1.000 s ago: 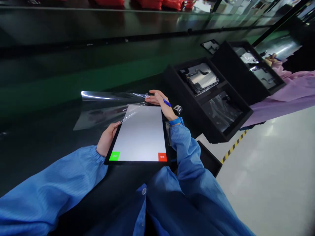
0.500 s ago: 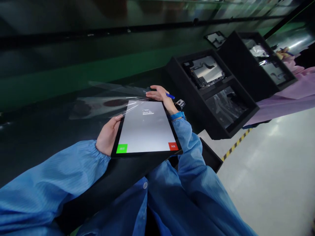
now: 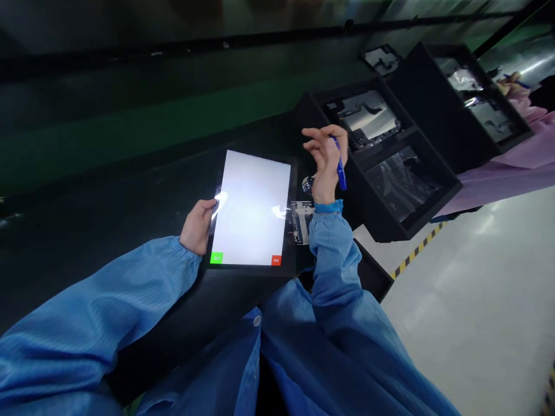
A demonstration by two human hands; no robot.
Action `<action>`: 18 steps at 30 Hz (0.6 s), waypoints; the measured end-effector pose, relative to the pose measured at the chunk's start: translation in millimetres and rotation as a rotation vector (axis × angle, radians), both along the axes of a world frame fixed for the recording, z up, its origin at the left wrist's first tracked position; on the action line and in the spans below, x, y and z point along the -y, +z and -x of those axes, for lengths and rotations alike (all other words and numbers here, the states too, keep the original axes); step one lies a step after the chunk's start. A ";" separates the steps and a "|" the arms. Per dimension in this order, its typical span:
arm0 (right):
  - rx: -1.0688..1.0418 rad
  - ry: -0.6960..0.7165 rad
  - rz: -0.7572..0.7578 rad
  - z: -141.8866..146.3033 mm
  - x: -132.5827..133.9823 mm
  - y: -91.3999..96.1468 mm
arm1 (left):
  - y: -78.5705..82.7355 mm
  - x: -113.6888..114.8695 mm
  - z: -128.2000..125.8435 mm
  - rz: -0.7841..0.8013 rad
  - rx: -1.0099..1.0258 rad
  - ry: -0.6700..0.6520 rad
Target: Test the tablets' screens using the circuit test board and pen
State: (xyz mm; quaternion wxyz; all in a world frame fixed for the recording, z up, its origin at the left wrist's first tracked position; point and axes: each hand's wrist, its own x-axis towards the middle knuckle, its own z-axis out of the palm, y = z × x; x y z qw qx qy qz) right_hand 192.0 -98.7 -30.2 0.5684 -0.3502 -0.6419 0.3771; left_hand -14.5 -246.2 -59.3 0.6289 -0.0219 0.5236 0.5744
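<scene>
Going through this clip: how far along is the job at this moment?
Done looks like one part out of the tray: a metal circuit board lies beside the tablet. In hand: the right hand raises a blue pen, and the left hand is at the tablet's edge. Left: a metal assembly sits in the black tray, and the green button and red button show no readable result.

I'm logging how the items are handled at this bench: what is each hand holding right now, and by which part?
The right hand holds a blue pen by its barrel, though the exact finger placement is blurred. The left hand holds a tablet by its left edge.
</scene>
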 end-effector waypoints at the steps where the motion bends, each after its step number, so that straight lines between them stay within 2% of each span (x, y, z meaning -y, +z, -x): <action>1: 0.057 -0.028 -0.074 -2.2 8.0 8.2 | 1.2 0.0 0.7 0.006 0.019 -0.007; 3: 0.242 0.029 -0.200 -3.2 27.0 22.7 | 3.9 -0.1 1.9 0.019 0.064 -0.029; 5: 0.505 0.222 -0.270 1.3 47.2 30.6 | 5.5 -0.2 2.5 0.024 0.092 -0.043; 7: 0.778 0.396 -0.312 9.7 65.0 28.8 | 5.7 0.1 2.3 0.028 0.112 -0.057; 9: 0.963 0.469 -0.338 18.1 78.4 17.7 | 5.0 1.0 1.5 0.020 0.133 -0.077; 11: 1.060 0.455 -0.359 22.8 88.3 1.7 | 4.3 1.8 0.6 0.008 0.135 -0.084; 14: 1.079 0.357 -0.444 22.4 100.0 -18.5 | 5.5 2.0 -0.8 0.006 0.110 -0.060; 16: 1.027 0.286 -0.510 18.8 105.9 -22.3 | 8.2 1.6 -1.6 0.021 0.120 -0.051; 18: 0.916 0.213 -0.554 12.0 108.9 -17.1 | 11.2 1.7 -1.9 0.051 0.124 -0.044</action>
